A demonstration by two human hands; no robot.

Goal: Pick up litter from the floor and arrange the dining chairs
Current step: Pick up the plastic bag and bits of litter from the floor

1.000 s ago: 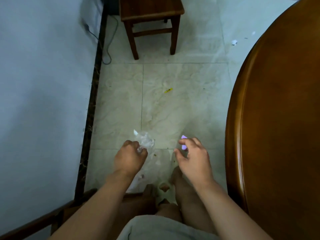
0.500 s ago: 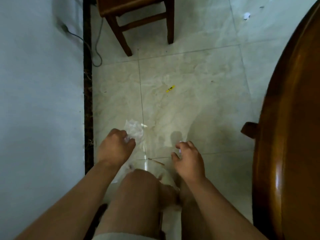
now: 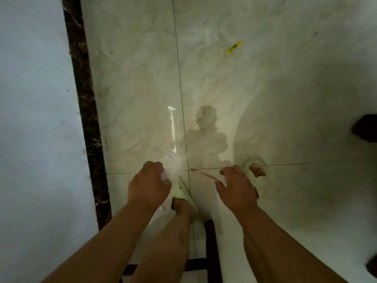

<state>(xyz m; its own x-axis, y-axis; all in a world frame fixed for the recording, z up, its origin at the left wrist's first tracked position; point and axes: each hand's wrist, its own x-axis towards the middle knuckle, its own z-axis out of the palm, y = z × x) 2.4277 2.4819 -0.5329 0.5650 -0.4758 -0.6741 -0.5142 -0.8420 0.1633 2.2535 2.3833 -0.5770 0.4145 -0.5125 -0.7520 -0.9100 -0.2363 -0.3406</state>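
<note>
the left hand (image 3: 149,182) is gripping a crumpled wad of clear plastic wrap (image 3: 172,167), its fingers curled round the near part of the wad while the rest is bulging out beyond the knuckles, up and to the right of them. just right of that, a thin reddish-brown strip of litter (image 3: 203,174) is lying on the pale marble floor (image 3: 265,99), its long axis running from upper left down to lower right, close along the tile seam. its lower right end is reaching the fingertips of the right hand (image 3: 236,188), which is hanging over the floor with thumb and fingers loosely curled and slightly apart; a small pale bit seems to be sitting between thumb and forefinger, though the blur is making it impossible to say what it is or whether it is pinched. so the right hand is the nearer one, and the strip is lying up and to the left of its fingers, which suggests a short reach that way. well beyond both hands, up and to the right, a small yellow wrapper (image 3: 233,48) is waiting on the tile.
</note>
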